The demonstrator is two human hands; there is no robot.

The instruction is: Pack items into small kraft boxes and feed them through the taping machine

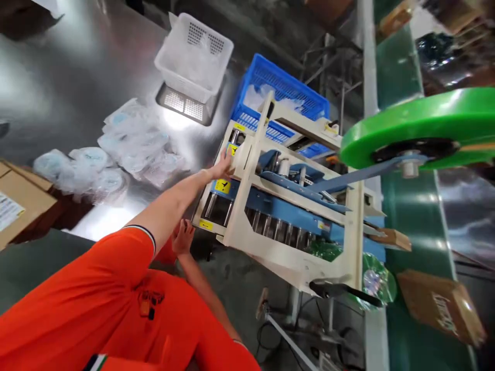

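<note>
A carton-sealing machine [266, 206] stands before me, with a cream frame, blue guides and metal rollers. My left hand [222, 165] reaches over its near end, fingers spread beside the yellow labels. The fingertips touch or rest close against a white surface [242, 157] there; whether it is a loose box or a machine part, I cannot make out. Lower down, my right hand [183, 238] hangs near the machine's corner, its fingers loosely bent and apart, with nothing visible in them. A green tape roll [421, 126] is mounted above the machine.
Clear-bagged round items [135, 136] lie heaped on the metal table [81, 62]. Beyond them is a white basket [164, 64], with a blue crate [325, 105] beside the machine. A cardboard box [27, 201] sits at left. Brown cartons [441, 306] lie on the green conveyor [417, 216].
</note>
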